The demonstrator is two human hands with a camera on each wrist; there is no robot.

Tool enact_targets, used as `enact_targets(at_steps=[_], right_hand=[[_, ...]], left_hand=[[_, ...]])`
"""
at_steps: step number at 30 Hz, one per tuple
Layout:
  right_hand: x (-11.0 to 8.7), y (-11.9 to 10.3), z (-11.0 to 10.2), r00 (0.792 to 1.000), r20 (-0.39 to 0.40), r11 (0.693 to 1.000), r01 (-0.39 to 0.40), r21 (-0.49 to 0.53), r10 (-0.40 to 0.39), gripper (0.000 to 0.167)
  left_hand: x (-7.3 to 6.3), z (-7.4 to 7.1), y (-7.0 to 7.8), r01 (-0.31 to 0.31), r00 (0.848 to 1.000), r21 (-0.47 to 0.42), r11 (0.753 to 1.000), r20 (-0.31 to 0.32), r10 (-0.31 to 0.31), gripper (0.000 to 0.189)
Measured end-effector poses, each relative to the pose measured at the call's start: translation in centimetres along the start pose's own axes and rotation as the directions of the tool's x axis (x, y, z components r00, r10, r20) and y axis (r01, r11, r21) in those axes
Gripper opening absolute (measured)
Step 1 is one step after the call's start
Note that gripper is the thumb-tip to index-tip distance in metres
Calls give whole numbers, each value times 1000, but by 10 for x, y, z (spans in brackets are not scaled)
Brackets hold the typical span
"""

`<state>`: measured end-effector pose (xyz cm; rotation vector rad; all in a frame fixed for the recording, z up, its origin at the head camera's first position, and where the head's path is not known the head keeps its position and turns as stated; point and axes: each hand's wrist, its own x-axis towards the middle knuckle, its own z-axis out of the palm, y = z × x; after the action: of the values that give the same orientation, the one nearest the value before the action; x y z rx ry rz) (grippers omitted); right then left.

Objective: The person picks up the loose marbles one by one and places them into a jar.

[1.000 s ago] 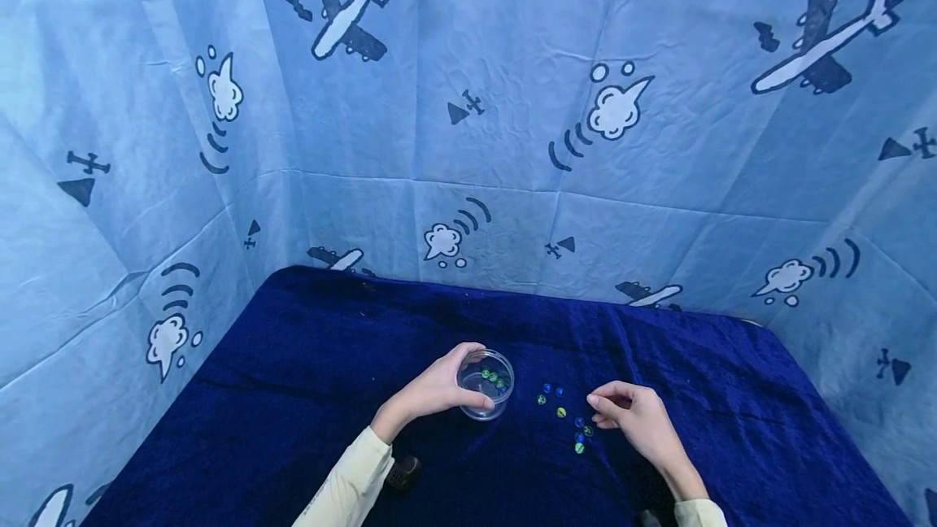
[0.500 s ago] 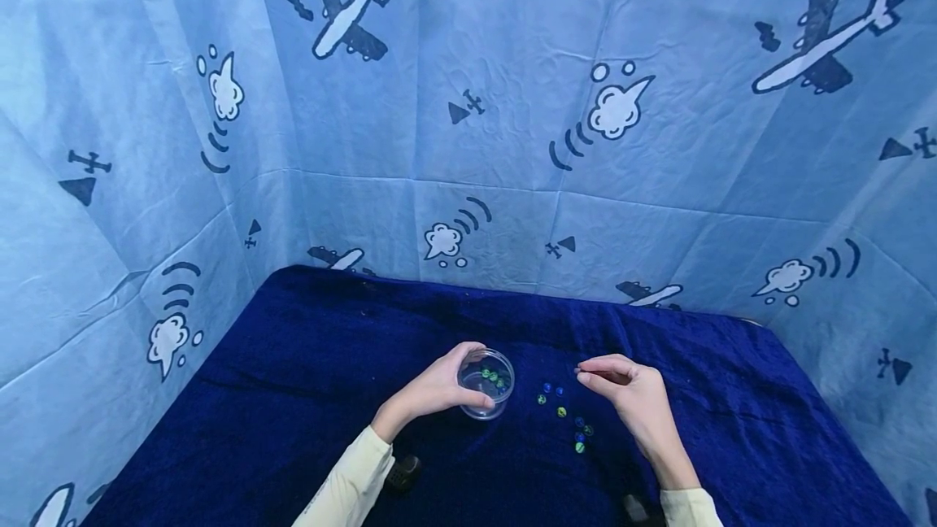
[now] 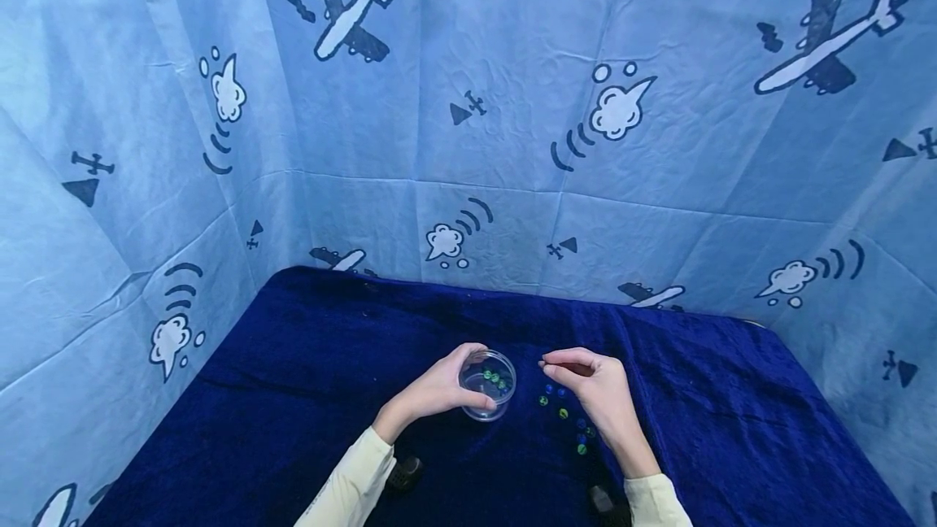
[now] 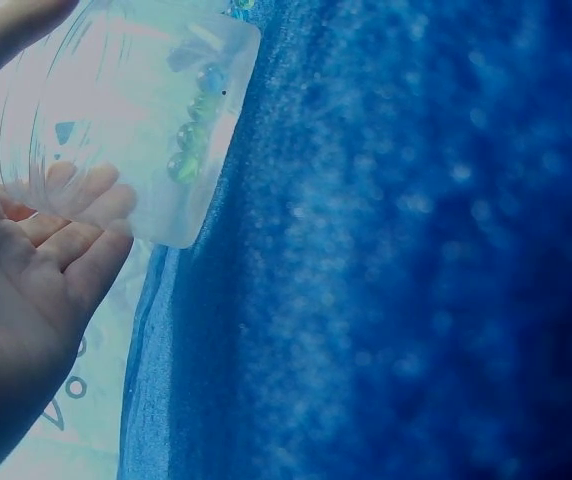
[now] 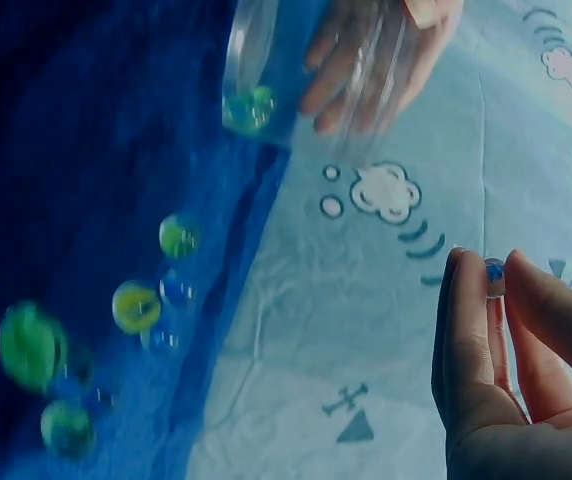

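My left hand [image 3: 435, 387] grips a clear plastic jar [image 3: 505, 407] by its side, thumb in front and fingers behind. The jar has no lid on and leans a little on the blue cloth. Several green and blue marbles [image 4: 188, 138] lie along its bottom in the left wrist view. Just right of the jar, my right hand [image 3: 596, 385] is raised and pinches one blue marble [image 5: 494, 276] between thumb and fingertip. Below that hand, several loose marbles [image 3: 563, 413], green, blue and yellow, lie scattered on the cloth.
Dark blue velvet cloth [image 3: 329, 364] covers the table. Light blue curtains [image 3: 512, 145] printed with planes and clouds hang behind it and at both sides. A dark object [image 3: 405, 474] sits under the left wrist, and another [image 3: 602, 499] beside the right sleeve.
My right hand has lifted a marble off the cloth and moved left with it, toward the jar. The left hand and jar have stayed in place.
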<state>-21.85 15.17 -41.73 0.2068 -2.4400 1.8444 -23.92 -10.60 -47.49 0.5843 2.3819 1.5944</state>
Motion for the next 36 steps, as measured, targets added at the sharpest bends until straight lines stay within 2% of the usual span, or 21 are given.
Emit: enact_targets(at_steps=[8, 14, 27, 36], right_hand=[[0, 0, 26, 998, 55, 999, 10, -32, -9, 14], [0, -2, 38, 995, 98, 999, 23, -25, -20, 12], [-1, 10, 47, 993, 113, 998, 21, -52, -15, 8], [-2, 10, 51, 994, 107, 998, 26, -61, -19, 9]], left_hand=[[0, 0, 1, -8, 1000, -7, 1000, -1, 8, 82], [0, 0, 1, -13, 1000, -7, 1000, -2, 13, 80], [1, 2, 0, -22, 1000, 1, 1000, -11, 22, 80], [-1, 1, 3, -10, 1000, 10, 1000, -14, 10, 81]])
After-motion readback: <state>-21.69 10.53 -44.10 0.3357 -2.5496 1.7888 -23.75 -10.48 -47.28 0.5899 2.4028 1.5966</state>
